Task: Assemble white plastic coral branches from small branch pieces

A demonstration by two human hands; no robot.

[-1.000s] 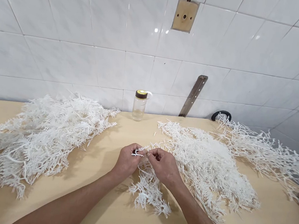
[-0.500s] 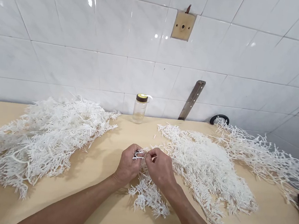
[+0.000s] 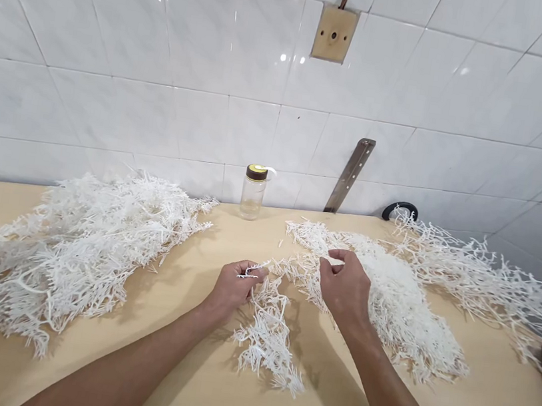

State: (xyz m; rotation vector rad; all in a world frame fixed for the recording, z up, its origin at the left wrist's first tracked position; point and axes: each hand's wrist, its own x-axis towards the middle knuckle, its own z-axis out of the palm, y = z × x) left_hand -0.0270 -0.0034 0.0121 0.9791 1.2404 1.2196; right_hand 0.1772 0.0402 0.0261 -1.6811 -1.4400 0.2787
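Head view, left hand [image 3: 233,286]: pinched on a white sprig [image 3: 256,268], mid-worktop [image 3: 226,237].
Right hand [image 3: 348,288]: curled over the middle heap [image 3: 402,309]; cannot tell if it grips anything.
Sprig's feel: probably light, springy (thin tips might snap); best held by the stem.
Around: 1 loose cluster [image 3: 268,347] just below, likely to snag; 1 bottle [image 3: 251,202] behind.

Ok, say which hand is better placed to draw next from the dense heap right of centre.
Probably the right hand: it is at the dense heap of white branched strands, though its grip is unclear; the left hand is farther off, pinching a white branched piece.
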